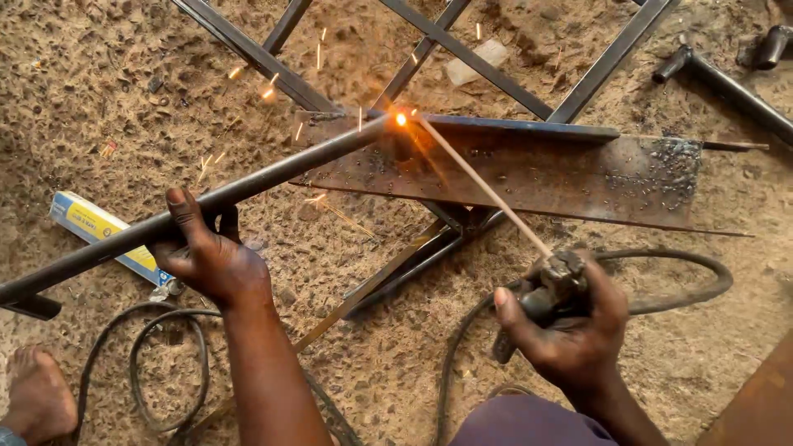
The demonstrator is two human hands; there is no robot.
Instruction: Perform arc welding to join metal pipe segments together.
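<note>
My left hand point(205, 252) grips a long dark metal pipe point(273, 173) that runs from the lower left up to a rusty steel plate point(545, 177). My right hand point(566, 326) is closed around a black electrode holder point(552, 285). A thin welding rod point(483, 188) reaches from the holder up to the pipe's far end. At that point a bright orange arc point(401, 119) glows, and sparks fly off to the upper left over the sand.
A frame of crossed dark steel bars point(462, 49) lies under and behind the plate on sandy ground. Black cables point(165, 363) loop at lower left and right. A yellow-and-blue box point(87, 223) lies at left, a bare foot point(37, 396) at bottom left, another pipe point(735, 91) at top right.
</note>
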